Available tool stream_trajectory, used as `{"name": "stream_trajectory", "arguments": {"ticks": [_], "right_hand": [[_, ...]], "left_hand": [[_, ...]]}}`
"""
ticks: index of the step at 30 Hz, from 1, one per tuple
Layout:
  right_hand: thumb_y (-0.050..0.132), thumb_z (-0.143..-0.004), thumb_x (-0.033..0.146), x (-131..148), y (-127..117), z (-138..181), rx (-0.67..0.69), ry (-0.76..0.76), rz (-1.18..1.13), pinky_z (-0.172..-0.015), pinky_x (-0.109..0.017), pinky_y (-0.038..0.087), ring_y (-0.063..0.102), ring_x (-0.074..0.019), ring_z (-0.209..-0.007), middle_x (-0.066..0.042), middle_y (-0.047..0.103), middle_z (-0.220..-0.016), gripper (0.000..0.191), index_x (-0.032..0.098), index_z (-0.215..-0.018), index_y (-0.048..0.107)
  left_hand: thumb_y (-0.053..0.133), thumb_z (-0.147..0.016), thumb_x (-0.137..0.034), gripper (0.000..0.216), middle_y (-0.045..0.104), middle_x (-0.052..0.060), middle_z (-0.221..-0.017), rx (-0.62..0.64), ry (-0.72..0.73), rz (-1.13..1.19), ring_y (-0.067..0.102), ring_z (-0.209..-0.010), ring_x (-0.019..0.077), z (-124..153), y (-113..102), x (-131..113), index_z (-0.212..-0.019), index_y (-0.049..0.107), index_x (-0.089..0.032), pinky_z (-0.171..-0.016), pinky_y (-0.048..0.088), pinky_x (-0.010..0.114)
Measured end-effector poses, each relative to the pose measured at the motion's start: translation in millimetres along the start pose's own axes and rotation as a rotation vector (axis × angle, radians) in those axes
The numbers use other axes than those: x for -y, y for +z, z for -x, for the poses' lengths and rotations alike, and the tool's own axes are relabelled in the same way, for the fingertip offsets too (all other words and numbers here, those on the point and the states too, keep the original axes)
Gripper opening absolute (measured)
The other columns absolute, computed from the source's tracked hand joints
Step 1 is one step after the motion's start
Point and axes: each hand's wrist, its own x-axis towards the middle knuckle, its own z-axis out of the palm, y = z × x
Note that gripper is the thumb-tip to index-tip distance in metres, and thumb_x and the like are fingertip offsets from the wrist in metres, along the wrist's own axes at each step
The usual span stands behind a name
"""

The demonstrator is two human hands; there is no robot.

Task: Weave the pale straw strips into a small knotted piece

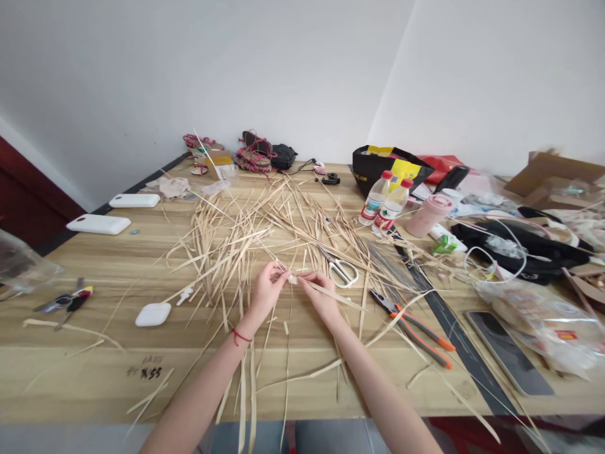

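Note:
My left hand (pixel 267 289) is closed in a pinch on thin stiff strands (pixel 280 263) that run up and away to the left. From the other side, my right hand (pixel 321 296) pinches a flat pale straw strip (pixel 293 280), whose tail sticks out to the right below the fingers. Between the two hands the strip meets the strands; how it is wound there is too small to tell. Beyond the hands spreads a loose heap of straw strips (pixel 231 243). White-handled scissors (pixel 343 272) lie just past my right hand, partly under strips.
Orange-handled pliers (pixel 416 328) and a phone (pixel 508 353) lie on the right. Two water bottles (pixel 388 208), a pink cup (pixel 429 215) and a black bag (pixel 366 170) stand behind. A white earbud case (pixel 153 314) and keys (pixel 66 302) lie on the left.

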Motion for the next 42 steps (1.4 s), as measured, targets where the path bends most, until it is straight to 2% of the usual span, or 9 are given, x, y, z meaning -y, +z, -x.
{"name": "stream_trajectory", "arguments": {"ticks": [6,12,16,23,31,35,42], "right_hand": [[0.063,-0.071,0.034,9,-3,1,-0.089,-0.147,0.196,-0.077,-0.035,0.044,0.059,-0.019,-0.077,-0.004,0.065,-0.075,0.015,0.02,-0.068,0.062],[0.065,-0.07,0.031,19,-7,1,0.145,-0.194,0.163,-0.082,-0.035,0.043,0.059,-0.02,-0.085,-0.005,0.067,-0.085,0.015,0.023,-0.082,0.067],[0.063,-0.072,0.033,14,-8,-2,0.149,-0.116,0.097,-0.083,-0.036,0.044,0.059,-0.021,-0.088,-0.005,0.066,-0.089,0.017,0.024,-0.085,0.068],[0.071,-0.063,0.034,-5,-9,-11,0.093,0.009,-0.032,-0.075,-0.035,0.047,0.06,-0.02,-0.076,-0.005,0.066,-0.078,0.018,0.02,-0.073,0.067],[0.069,-0.066,0.036,-1,-18,-11,0.273,0.09,-0.156,-0.078,-0.034,0.047,0.063,-0.0195,-0.081,-0.005,0.068,-0.085,0.021,0.02,-0.08,0.068],[0.071,-0.061,0.039,-4,-22,-15,0.289,0.16,-0.105,-0.075,-0.035,0.048,0.063,-0.0208,-0.077,-0.006,0.07,-0.08,0.025,0.019,-0.076,0.07],[0.072,-0.059,0.039,-1,-24,-15,0.308,0.161,-0.1,-0.072,-0.032,0.048,0.063,-0.0193,-0.075,-0.004,0.07,-0.08,0.024,0.021,-0.074,0.07]], "left_hand": [[0.062,-0.071,-0.033,0.021,0.064,0.003,-0.076,-0.019,0.004,0.028,0.064,-0.07,0.0169,0,1,1,-0.08,0.052,-0.017,-0.064,0.053,0.029],[0.065,-0.068,-0.032,0.025,0.065,0.005,-0.078,-0.008,-0.035,0.105,0.065,-0.074,0.0191,-2,1,2,-0.08,0.051,-0.016,-0.065,0.054,0.031],[0.067,-0.066,-0.032,0.026,0.065,0.004,-0.074,0.008,-0.07,0.149,0.065,-0.069,0.0182,-3,1,0,-0.079,0.051,-0.016,-0.064,0.055,0.031],[0.068,-0.066,-0.031,0.024,0.066,0.004,-0.076,0.06,-0.085,0.212,0.065,-0.071,0.0184,0,4,0,-0.079,0.056,-0.015,-0.065,0.056,0.033],[0.067,-0.066,-0.029,0.021,0.063,0.002,-0.07,0.075,-0.079,0.242,0.063,-0.064,0.0151,-1,4,-4,-0.076,0.056,-0.014,-0.061,0.055,0.029],[0.067,-0.066,-0.03,0.021,0.062,0.001,-0.067,0.083,-0.064,0.214,0.061,-0.061,0.0137,-1,4,-6,-0.075,0.056,-0.015,-0.061,0.053,0.028],[0.067,-0.066,-0.031,0.02,0.062,0.001,-0.067,0.094,-0.06,0.206,0.061,-0.061,0.014,-1,5,-6,-0.074,0.056,-0.015,-0.06,0.054,0.028]]}}
